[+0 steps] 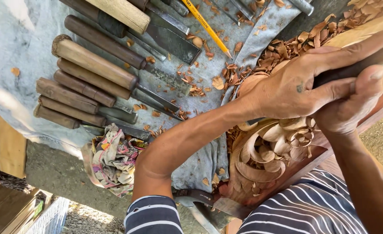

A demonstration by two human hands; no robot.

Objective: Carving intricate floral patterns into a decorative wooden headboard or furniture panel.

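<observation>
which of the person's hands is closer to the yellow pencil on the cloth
Left. The left hand grips the dark tool handle just right of the yellow pencil tip; the right hand sits beyond the left, farther from it.

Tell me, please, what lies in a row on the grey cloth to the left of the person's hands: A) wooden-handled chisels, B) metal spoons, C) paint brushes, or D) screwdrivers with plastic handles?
A: a row of chisels with brown wooden handles and flat metal blades lies on the grey cloth, among wood shavings and beside a yellow pencil.
</observation>
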